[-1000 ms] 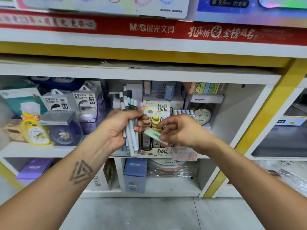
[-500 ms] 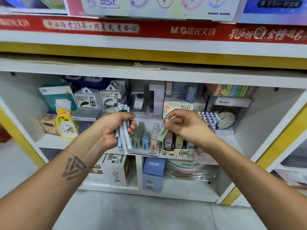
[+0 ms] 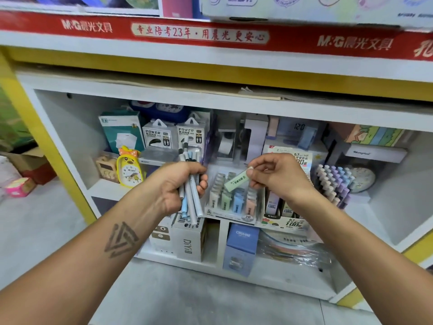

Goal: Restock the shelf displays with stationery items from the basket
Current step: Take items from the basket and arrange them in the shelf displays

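Left hand (image 3: 174, 186) grips a bundle of pens (image 3: 191, 191). Right hand (image 3: 278, 177) pinches a green eraser (image 3: 235, 181), just above the eraser display (image 3: 230, 202) on the shelf (image 3: 105, 187).

A white shelving unit (image 3: 234, 103) with yellow edging (image 3: 58, 148) is standing on a grey floor (image 3: 199, 301), its upper edge carrying a red banner (image 3: 210, 35) with white and gold lettering. A white vertical divider (image 3: 223, 240) is splitting the lower tier into compartments. Even, diffuse light is falling across the white panels. At far left, cardboard boxes (image 3: 28, 160) are sitting on the floor beside the unit.
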The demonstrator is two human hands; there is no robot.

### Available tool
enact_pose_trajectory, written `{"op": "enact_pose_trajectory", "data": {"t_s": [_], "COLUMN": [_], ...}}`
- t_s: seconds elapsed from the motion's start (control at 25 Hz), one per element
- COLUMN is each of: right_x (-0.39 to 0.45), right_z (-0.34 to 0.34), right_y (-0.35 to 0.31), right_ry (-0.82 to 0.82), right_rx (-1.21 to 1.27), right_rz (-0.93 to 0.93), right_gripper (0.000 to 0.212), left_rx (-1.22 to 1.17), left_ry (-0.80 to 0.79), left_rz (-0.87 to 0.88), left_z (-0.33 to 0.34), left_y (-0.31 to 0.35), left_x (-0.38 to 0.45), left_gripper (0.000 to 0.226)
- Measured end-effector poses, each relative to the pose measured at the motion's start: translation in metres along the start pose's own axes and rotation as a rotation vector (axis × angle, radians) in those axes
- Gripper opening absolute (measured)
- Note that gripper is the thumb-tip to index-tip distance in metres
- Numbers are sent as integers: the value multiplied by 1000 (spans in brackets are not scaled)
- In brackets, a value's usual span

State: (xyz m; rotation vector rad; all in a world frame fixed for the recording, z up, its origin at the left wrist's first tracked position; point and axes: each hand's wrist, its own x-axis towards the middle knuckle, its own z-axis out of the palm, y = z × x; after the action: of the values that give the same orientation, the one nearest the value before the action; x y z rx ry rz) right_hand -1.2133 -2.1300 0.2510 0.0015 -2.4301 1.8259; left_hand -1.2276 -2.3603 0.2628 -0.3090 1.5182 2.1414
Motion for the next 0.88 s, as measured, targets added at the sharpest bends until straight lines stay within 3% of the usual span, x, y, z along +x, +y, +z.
{"op": "enact_pose_trajectory", "data": {"t_s": [0.12, 0.24, 0.32, 0.48, 0.88], "right_x": [11, 21, 30, 59, 86], "right_z": [3, 1, 3, 23, 42], "right_y": [5, 16, 18, 17, 25], "right_ry": [64, 247, 279, 108, -106], "right_rx": [-78, -457, -703, -968, -1127], "right_rz": [-28, -217, -340, -368, -199], "right_gripper": [6, 11, 15, 9, 19], "left_rx": [-8, -15, -25, -29, -3], "left_ry": [-7, -21, -25, -23, -39], "left_rz": [-5, -25, -33, -38, -26], "left_z": [-2, -2, -2, -3, -5], "left_y": [2, 3, 5, 7, 6], "left_x": [0, 0, 0, 1, -3], "left_gripper": [12, 13, 15, 16, 16]}}
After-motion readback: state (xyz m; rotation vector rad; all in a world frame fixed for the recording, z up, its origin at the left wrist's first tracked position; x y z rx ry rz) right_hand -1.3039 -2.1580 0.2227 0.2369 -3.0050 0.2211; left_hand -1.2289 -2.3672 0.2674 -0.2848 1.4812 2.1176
